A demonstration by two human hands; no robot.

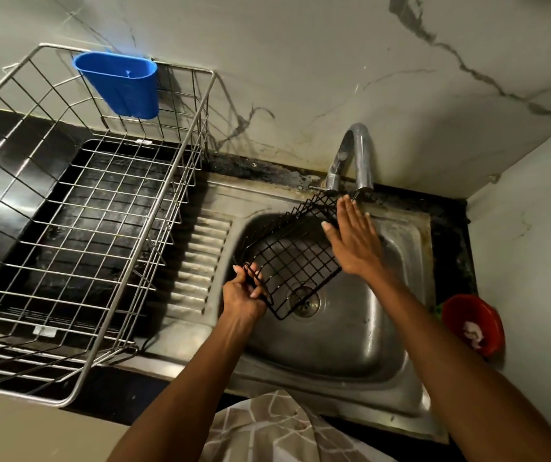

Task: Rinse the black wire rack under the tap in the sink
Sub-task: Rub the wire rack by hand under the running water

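Note:
The black wire rack [292, 258] is tilted over the steel sink [334, 345], its far edge just below the chrome tap [355, 155]. My left hand [246, 295] grips the rack's near left corner with curled fingers. With straight fingers, my right hand [354, 240] lies flat against the rack's right side, fingertips near the tap's spout. Whether water is running cannot be made out. The sink drain [307, 301] shows through the rack's mesh.
A large steel wire dish basket [77, 228] stands on the counter at left, with a blue plastic cup holder [121, 83] hung on its back rim. The ribbed drainboard [197, 261] lies between basket and sink. A red bowl [474, 323] sits at the right.

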